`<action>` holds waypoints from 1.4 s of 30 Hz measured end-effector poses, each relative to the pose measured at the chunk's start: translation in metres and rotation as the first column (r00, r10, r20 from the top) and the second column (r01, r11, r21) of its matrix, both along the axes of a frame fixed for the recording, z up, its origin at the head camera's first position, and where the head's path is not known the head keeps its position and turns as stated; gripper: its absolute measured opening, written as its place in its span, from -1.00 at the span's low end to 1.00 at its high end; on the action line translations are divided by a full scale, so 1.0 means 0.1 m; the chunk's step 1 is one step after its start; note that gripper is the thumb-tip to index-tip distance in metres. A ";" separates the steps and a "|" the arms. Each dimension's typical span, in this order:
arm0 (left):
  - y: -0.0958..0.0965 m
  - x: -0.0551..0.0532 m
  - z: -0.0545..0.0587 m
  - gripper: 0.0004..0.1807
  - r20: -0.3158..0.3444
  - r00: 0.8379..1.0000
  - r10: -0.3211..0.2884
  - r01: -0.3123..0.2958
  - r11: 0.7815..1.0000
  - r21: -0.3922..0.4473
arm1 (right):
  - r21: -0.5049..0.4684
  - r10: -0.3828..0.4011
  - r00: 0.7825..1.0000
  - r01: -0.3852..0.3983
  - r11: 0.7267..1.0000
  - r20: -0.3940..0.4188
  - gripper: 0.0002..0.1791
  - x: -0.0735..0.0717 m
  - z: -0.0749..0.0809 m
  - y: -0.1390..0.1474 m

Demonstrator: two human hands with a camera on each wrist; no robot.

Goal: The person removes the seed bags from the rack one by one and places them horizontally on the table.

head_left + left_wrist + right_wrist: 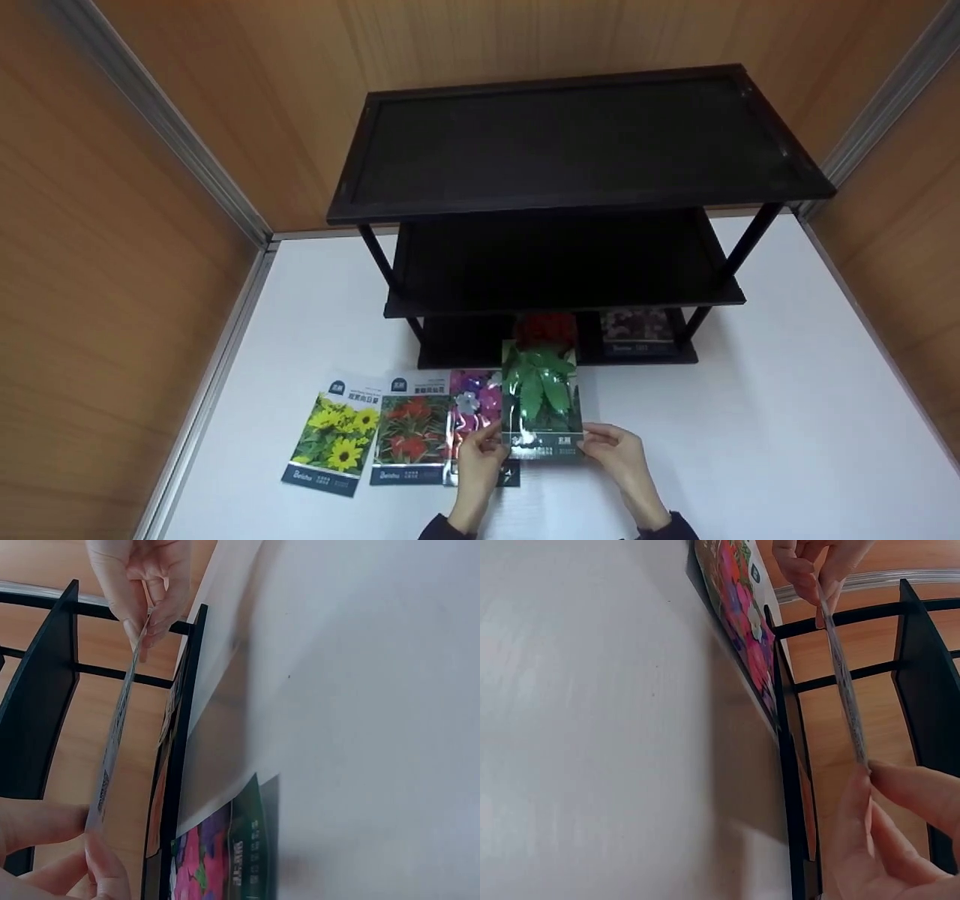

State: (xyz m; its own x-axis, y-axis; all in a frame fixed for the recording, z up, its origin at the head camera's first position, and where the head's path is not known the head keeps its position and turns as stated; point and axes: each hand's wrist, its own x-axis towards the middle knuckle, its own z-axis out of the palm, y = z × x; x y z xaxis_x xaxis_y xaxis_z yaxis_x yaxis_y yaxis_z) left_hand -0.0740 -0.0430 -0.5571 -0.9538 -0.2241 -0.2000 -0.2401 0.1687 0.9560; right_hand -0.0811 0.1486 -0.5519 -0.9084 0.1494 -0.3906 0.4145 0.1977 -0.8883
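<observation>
A glossy packet with green leaves [541, 394] is held up in front of the black rack, its picture side visible in the head view. My left hand [480, 457] pinches its lower left edge between thumb and fingers, and my right hand [615, 451] pinches the lower right edge. Both wrist views show the packet [116, 735] nearly edge-on, clear of the table. Red petals [546, 328] appear just beyond its top; I cannot tell whether they belong to another packet. Beneath my left hand lies a pink-and-purple flower packet [474, 401], partly hidden.
The black three-tier rack [562, 142] stands at the back of the white table [765, 435]. A dark-pictured packet [639, 330] lies on the bottom tier's right. A yellow-flower packet [334, 439] and a red-flower packet [411, 435] lie left of my hands. Wood-patterned walls enclose the table.
</observation>
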 end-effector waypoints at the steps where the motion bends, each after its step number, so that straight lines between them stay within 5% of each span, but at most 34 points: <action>1: 0.00 0.00 0.00 -0.60 -0.002 1.000 -0.002 0.002 1.000 -0.001 | 0.003 0.003 1.000 -0.003 1.000 -0.005 -0.62 0.01 -0.01 0.00; 17: 0.02 0.11 -0.07 -0.65 -0.016 1.000 -0.026 0.026 1.000 -0.004 | -0.017 0.069 0.998 -0.069 0.997 0.008 -0.64 0.07 -0.11 0.06; 32: 0.01 0.19 -0.12 -0.63 0.043 0.997 -0.061 0.061 0.998 -0.013 | -0.059 0.142 0.989 -0.139 0.988 0.040 -0.64 0.10 -0.17 0.10; 42: 0.01 0.20 -0.12 -0.62 0.005 0.997 -0.080 0.080 0.996 -0.042 | -0.036 0.160 0.987 -0.159 0.987 0.011 -0.66 0.10 -0.19 0.10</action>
State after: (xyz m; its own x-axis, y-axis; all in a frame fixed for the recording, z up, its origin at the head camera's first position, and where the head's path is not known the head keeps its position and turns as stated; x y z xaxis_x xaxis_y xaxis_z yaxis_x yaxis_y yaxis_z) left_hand -0.0540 -0.0415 -0.5688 -0.9684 -0.1553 -0.1954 -0.2276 0.2281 0.9467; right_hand -0.0706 0.1589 -0.5708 -0.9138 -0.0109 -0.4060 0.3928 0.2312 -0.8901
